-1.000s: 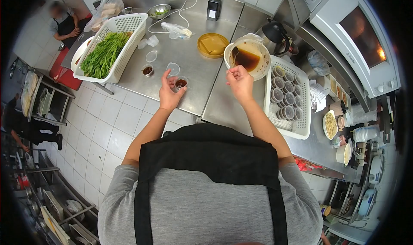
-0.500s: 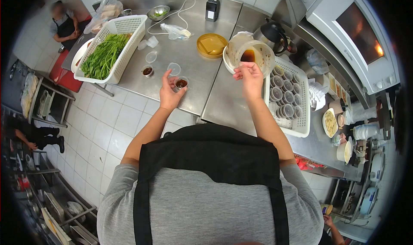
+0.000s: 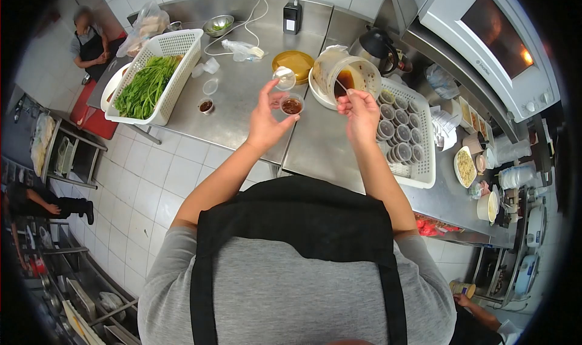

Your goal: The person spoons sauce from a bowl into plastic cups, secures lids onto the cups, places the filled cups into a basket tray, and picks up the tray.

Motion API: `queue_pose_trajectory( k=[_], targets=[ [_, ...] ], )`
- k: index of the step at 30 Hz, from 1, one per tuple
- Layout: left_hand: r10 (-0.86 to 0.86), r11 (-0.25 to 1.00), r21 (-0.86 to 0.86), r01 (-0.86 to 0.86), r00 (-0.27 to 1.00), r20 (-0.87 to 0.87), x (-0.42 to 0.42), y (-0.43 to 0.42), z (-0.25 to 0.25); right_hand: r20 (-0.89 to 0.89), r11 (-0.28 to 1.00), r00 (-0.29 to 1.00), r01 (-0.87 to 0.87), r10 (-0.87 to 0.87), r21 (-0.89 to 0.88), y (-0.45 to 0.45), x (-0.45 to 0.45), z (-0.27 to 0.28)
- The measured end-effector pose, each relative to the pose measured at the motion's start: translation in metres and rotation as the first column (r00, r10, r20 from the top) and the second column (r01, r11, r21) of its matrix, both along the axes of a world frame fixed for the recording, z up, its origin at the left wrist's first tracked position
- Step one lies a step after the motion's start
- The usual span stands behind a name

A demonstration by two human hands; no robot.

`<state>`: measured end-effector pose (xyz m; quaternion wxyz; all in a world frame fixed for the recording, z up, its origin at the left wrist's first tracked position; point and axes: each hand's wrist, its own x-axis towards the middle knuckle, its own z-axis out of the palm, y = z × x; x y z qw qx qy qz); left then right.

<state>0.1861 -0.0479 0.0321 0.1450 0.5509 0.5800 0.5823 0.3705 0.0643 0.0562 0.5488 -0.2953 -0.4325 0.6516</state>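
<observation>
My left hand (image 3: 270, 117) is closed around a small clear sauce cup (image 3: 291, 106) holding dark sauce, its clear lid (image 3: 284, 78) folded open on the far side. In my right hand (image 3: 359, 111), pinched between the fingers, is the thin handle of a spoon (image 3: 342, 86). The handle points into a tilted, translucent tub (image 3: 367, 74) with dark brown liquid at its bottom; the spoon's far end is hidden there. The tub rests in a white bowl (image 3: 316, 89). On the table to the left stands a second open sauce cup (image 3: 206, 106) with dark contents.
To the right, a white basket (image 3: 424, 172) holds several lidded sauce cups. Another basket (image 3: 182, 72) with green vegetables is at the left. A yellow lid (image 3: 293, 63), a black thermos jug (image 3: 374, 48) and a microwave (image 3: 497, 48) stand farther back. Other people are at the left and lower right.
My left hand has carried the sauce cup to the right, closer to the tub. My right hand has lowered slightly and moved right, and the spoon handle now shows.
</observation>
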Motion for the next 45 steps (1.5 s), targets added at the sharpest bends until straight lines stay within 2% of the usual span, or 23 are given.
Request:
queue_pose_trajectory(
  k=[3,6,11,16,22,26,29,32,35,36,39,40,43,45],
  targets=[
    [-0.023,0.999,-0.035,0.022,1.0,-0.018,0.012,0.006,0.021,-0.006,1.0,1.0,0.012,-0.012,-0.009,-0.002,0.018,-0.003],
    [-0.044,0.998,0.045,0.047,0.998,-0.05,0.022,0.02,0.037,0.023,1.0,1.0,0.014,-0.013,-0.019,-0.002,0.04,0.0],
    [-0.065,0.997,-0.033,0.063,0.995,-0.08,0.036,0.039,0.063,0.067,1.0,0.998,-0.017,0.016,0.008,0.002,0.079,0.015],
    [-0.05,0.996,-0.079,0.04,0.991,-0.128,0.046,0.055,0.074,0.107,0.994,0.994,-0.038,0.027,0.103,-0.001,0.106,0.061],
    [-0.037,0.994,-0.111,0.024,0.993,-0.112,0.05,0.061,0.081,0.189,0.963,0.972,-0.179,0.141,0.2,-0.009,0.122,0.128],
    [-0.035,0.991,-0.129,0.023,0.995,-0.093,0.05,0.061,0.08,0.253,0.948,0.94,-0.276,0.231,0.159,-0.016,0.117,0.152],
    [-0.042,0.993,-0.116,0.035,0.997,-0.063,0.049,0.06,0.078,0.382,0.933,0.879,-0.345,0.286,0.097,-0.017,0.108,0.159],
    [-0.052,0.992,-0.122,0.045,0.997,-0.051,0.047,0.056,0.077,0.569,0.905,0.772,-0.412,0.284,0.106,-0.014,0.096,0.161],
    [-0.06,0.993,-0.108,0.056,0.998,-0.032,0.043,0.052,0.073,0.761,0.867,0.649,-0.374,-0.01,0.33,-0.03,0.075,0.17],
    [-0.064,0.993,-0.1,0.061,0.998,-0.023,0.042,0.051,0.071,0.803,0.762,0.542,-0.402,-0.248,0.507,-0.029,0.072,0.168],
    [-0.075,0.995,-0.073,0.075,0.997,0.002,0.038,0.046,0.067,0.643,0.546,0.574,-0.363,-0.507,0.755,-0.032,0.056,0.159],
    [-0.069,0.995,-0.073,0.07,0.998,0.007,0.036,0.046,0.066,0.611,0.47,0.544,-0.391,-0.575,0.791,-0.034,0.053,0.16],
    [-0.046,0.994,-0.094,0.048,0.999,0.025,0.028,0.04,0.059,0.595,0.378,0.513,-0.469,-0.619,0.798,-0.035,0.052,0.155],
    [-0.033,0.993,-0.109,0.037,0.999,0.042,0.024,0.038,0.057,0.537,0.285,0.55,-0.479,-0.639,0.83,-0.037,0.052,0.151]
  ],
)
